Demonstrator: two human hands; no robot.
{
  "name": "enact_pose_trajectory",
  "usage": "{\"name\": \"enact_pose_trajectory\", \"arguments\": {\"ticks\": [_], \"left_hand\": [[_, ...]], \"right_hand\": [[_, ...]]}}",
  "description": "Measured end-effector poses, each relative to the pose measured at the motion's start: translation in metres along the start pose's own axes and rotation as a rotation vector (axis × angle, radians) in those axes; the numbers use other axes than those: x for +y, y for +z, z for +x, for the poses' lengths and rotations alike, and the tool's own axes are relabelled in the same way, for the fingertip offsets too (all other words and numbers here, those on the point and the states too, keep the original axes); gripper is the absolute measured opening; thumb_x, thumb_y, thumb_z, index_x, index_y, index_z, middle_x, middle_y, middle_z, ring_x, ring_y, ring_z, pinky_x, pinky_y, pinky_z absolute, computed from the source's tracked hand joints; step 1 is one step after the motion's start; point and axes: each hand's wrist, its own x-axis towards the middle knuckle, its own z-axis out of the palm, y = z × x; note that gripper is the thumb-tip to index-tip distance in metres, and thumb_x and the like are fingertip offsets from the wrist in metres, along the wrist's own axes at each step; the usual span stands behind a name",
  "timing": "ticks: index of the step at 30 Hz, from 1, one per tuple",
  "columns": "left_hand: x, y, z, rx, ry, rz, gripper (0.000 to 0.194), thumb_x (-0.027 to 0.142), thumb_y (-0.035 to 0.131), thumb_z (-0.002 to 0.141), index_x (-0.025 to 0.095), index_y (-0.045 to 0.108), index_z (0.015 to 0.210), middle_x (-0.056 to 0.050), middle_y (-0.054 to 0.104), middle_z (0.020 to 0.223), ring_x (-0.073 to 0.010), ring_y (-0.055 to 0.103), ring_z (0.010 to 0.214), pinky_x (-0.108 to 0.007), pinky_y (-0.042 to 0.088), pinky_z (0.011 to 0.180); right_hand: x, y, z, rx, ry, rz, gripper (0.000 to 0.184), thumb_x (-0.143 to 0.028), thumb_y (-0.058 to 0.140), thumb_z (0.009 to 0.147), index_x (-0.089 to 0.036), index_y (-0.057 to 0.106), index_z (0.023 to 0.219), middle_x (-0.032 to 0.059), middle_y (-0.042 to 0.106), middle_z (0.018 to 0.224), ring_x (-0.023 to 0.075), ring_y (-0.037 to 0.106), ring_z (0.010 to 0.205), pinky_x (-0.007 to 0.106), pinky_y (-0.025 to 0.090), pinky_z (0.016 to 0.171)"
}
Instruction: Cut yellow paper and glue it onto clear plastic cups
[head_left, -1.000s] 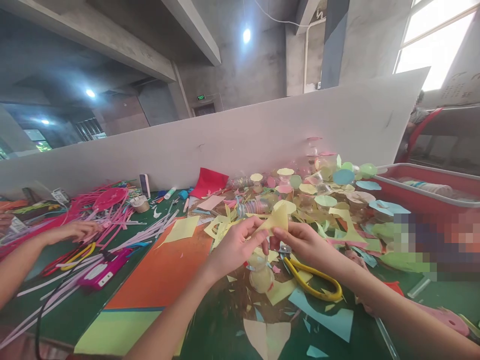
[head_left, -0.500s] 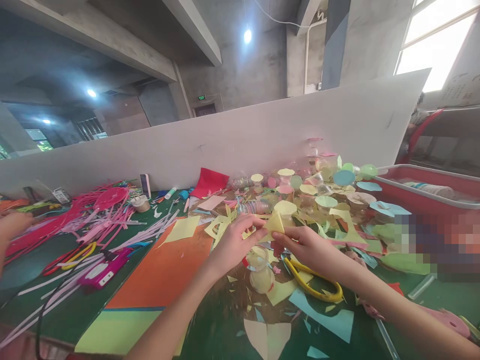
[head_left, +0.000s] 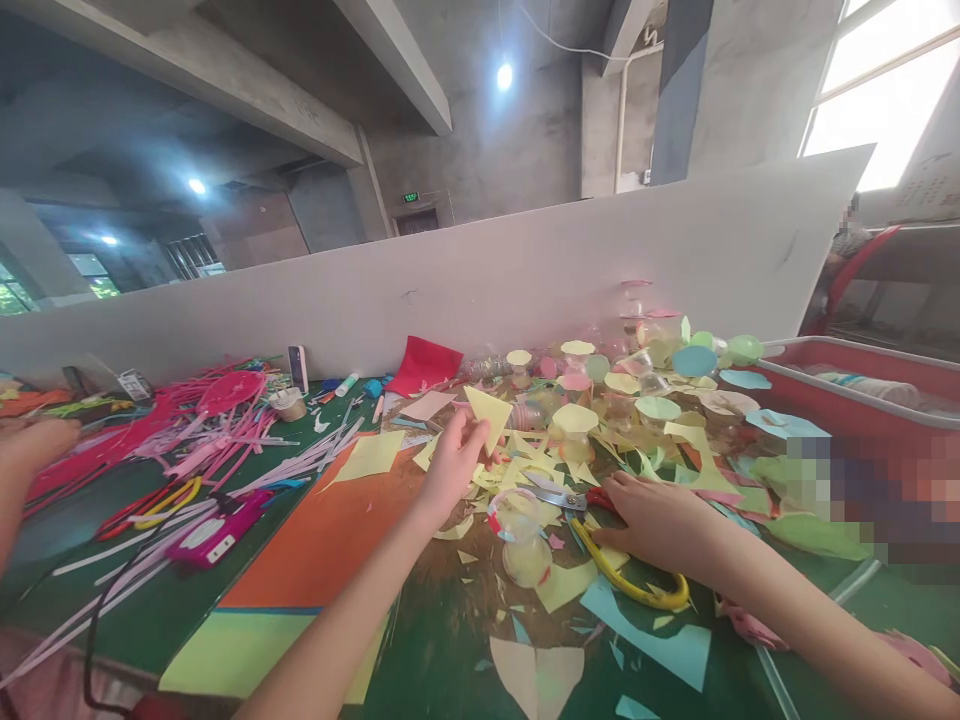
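Note:
My left hand (head_left: 456,465) pinches a folded yellow paper triangle (head_left: 490,412), held above the table with one point upward. My right hand (head_left: 652,515) lies palm down over the scissors (head_left: 566,495), its fingers curled at the red part of the handle. The scissors' blades point left, and their yellow loop (head_left: 649,595) shows below my wrist. Between my hands and nearer to me stands a clear plastic cup-like piece (head_left: 525,560). Yellow paper scraps (head_left: 517,470) lie beneath the triangle.
An orange sheet (head_left: 315,545) lies left, beside pink and white strips (head_left: 225,430) and a magenta device (head_left: 221,530). Clear cups topped with paper discs (head_left: 574,420) crowd the back right, near a red bin (head_left: 892,400). Another person's hand (head_left: 37,440) is far left.
My hands have parted: the left keeps the yellow paper, now a folded triangle, and moved left and up. My right hand let go of the paper and came down onto the scissors.

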Motion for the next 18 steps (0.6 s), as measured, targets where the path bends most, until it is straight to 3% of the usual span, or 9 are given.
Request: {"name": "enact_pose_trajectory", "arguments": {"ticks": [4,13,18], "left_hand": [[-0.007,-0.002,0.001,0.016,-0.03,0.003,0.021,0.036,0.058,0.084,0.022,0.053,0.099,0.0,0.063,0.08,-0.0117,0.055,0.056,-0.023,0.042,0.053],[-0.008,-0.006,0.004,0.049,-0.007,0.002,0.023,0.031,0.062,0.081,0.019,0.056,0.1,-0.003,0.065,0.085,-0.0112,0.052,0.062,-0.023,0.043,0.06],[-0.016,-0.014,0.011,0.137,0.008,0.004,0.022,0.032,0.063,0.08,0.019,0.059,0.098,-0.003,0.065,0.089,-0.0112,0.052,0.068,-0.021,0.041,0.064]], "right_hand": [[0.003,0.0,0.0,-0.016,-0.047,0.011,0.027,-0.034,0.061,0.084,-0.011,0.065,0.098,0.0149,0.066,0.1,0.03,0.064,0.093,0.034,0.044,0.071],[-0.008,-0.002,0.001,0.069,0.037,0.089,0.017,-0.025,0.061,0.074,-0.013,0.059,0.086,0.0101,0.065,0.079,0.0259,0.064,0.073,0.027,0.034,0.052],[-0.003,0.008,0.007,0.227,0.016,0.166,0.009,-0.023,0.051,0.083,-0.016,0.053,0.088,0.0076,0.067,0.078,0.0216,0.064,0.073,0.027,0.035,0.053]]}}
